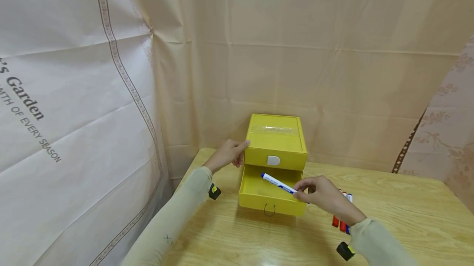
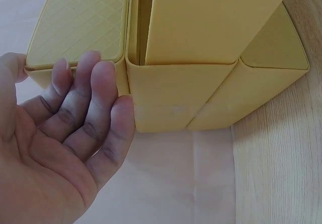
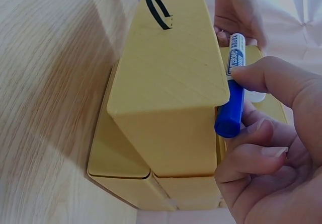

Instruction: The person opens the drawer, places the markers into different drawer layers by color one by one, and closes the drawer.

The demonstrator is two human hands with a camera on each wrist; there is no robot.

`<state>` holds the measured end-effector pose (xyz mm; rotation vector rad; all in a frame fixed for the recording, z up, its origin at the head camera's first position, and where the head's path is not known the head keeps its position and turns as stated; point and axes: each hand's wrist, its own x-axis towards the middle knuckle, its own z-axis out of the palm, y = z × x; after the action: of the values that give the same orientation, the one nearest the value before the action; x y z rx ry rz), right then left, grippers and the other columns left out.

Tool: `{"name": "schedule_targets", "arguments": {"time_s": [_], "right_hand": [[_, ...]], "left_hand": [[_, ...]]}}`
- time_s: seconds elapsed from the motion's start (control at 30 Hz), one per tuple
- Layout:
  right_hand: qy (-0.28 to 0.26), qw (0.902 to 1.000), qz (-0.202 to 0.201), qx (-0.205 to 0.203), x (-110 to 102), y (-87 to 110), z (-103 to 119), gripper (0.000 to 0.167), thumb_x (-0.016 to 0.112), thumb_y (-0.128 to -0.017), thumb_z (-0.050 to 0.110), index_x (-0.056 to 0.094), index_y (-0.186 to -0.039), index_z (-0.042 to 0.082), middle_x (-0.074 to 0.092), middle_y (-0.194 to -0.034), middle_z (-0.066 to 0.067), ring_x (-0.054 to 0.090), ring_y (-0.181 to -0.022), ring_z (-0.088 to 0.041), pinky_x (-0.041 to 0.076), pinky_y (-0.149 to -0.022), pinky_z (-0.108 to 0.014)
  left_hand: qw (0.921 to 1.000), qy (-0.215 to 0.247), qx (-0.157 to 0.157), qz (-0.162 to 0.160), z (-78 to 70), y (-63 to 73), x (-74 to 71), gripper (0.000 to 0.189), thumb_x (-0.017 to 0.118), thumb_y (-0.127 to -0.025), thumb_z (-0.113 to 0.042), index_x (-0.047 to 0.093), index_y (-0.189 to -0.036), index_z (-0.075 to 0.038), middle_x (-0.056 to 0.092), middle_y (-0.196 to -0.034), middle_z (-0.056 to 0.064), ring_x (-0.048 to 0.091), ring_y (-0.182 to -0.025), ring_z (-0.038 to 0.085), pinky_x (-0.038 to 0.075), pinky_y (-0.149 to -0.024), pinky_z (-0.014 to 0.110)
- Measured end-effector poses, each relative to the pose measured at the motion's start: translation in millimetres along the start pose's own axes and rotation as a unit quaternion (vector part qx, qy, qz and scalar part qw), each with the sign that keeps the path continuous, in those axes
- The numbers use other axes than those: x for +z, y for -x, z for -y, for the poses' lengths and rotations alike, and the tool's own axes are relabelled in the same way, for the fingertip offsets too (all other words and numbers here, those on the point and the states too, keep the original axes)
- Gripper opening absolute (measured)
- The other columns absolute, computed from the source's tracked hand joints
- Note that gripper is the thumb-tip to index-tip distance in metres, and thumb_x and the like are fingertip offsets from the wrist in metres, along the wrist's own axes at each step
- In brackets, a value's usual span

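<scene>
The right hand (image 1: 318, 192) holds a marker (image 1: 278, 183), pinching it with its thumb and fingers near the big blue cap. This hand comes in from the near right with its wrist bent a bit and its palm turned left. The marker hangs over the open drawer (image 1: 252, 201) on a slant, and its long line runs from near right to far left. The capped end is by the hand, and the small blue end points far left. The marker is round, smooth and white with blue writing. The left hand (image 1: 227, 152) reaches in from the near left and rests loosely on the left side of the yellow box (image 1: 275, 142), thumb at the top edge, fingers softly bent. The box looks like shiny plastic with a criss-cross pattern on its drawer fronts, a white knob (image 1: 273, 160) and a thin black loop (image 3: 153, 12). More markers (image 1: 342, 225), red and blue, lie to the right on the wood table (image 1: 229, 237). Creased, cream cloth (image 1: 277, 52) hangs at the far side.
</scene>
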<state>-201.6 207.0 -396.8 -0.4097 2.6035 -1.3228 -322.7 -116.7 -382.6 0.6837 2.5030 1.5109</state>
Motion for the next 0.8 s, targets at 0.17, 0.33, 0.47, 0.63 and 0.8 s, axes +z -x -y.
{"name": "schedule_targets", "arguments": {"time_s": [0.17, 0.33, 0.47, 0.63, 0.8], "right_hand": [[0.018, 0.9997, 0.002, -0.015, 2.2, -2.1, 1.9, 0.018, 0.080, -0.092, 0.028, 0.077, -0.101, 0.013, 0.067, -0.086, -0.002, 0.050, -0.072, -0.017, 0.040, -0.059, -0.026], [0.041, 0.9987, 0.002, -0.029, 4.8, -3.3, 5.3, 0.015, 0.080, -0.092, 0.027, 0.077, -0.099, 0.015, 0.067, -0.085, 0.000, 0.049, -0.069, -0.016, 0.039, -0.057, -0.025], [0.062, 0.9968, 0.000, -0.050, 6.9, -5.4, 7.5, 0.010, 0.080, -0.091, 0.025, 0.077, -0.097, 0.017, 0.067, -0.085, 0.002, 0.048, -0.066, -0.014, 0.039, -0.055, -0.024], [0.082, 0.9940, -0.003, -0.073, 10.5, -8.9, 8.8, 0.007, 0.080, -0.091, 0.024, 0.078, -0.095, 0.018, 0.067, -0.083, 0.005, 0.047, -0.062, -0.010, 0.039, -0.054, -0.023], [0.088, 0.9920, 0.003, -0.090, 13.8, -11.8, 10.7, 0.007, 0.080, -0.092, 0.024, 0.078, -0.096, 0.018, 0.067, -0.082, 0.007, 0.047, -0.060, -0.009, 0.040, -0.053, -0.024]], "left_hand": [[1.0000, -0.007, 0.003, -0.003, -1.4, 0.5, -0.1, 0.071, 0.048, -0.105, -0.060, 0.068, -0.078, 0.003, 0.070, -0.075, 0.019, 0.065, -0.061, 0.025, 0.059, -0.064, 0.037], [0.9999, -0.012, 0.006, -0.004, -1.6, 0.3, -0.6, 0.071, 0.047, -0.105, -0.059, 0.068, -0.078, 0.003, 0.070, -0.073, 0.017, 0.065, -0.061, 0.025, 0.059, -0.063, 0.037], [0.9999, -0.011, 0.004, -0.004, -2.3, 0.2, -1.2, 0.070, 0.048, -0.105, -0.060, 0.068, -0.078, 0.002, 0.069, -0.072, 0.015, 0.065, -0.060, 0.025, 0.059, -0.063, 0.036], [1.0000, -0.005, 0.001, -0.002, -2.3, 0.9, -1.3, 0.069, 0.048, -0.104, -0.061, 0.068, -0.077, 0.000, 0.069, -0.071, 0.013, 0.065, -0.060, 0.025, 0.060, -0.064, 0.037], [1.0000, -0.003, 0.001, 0.000, 0.1, 1.4, -1.1, 0.068, 0.048, -0.105, -0.060, 0.068, -0.077, -0.001, 0.069, -0.072, 0.015, 0.065, -0.061, 0.025, 0.061, -0.069, 0.046]]}}
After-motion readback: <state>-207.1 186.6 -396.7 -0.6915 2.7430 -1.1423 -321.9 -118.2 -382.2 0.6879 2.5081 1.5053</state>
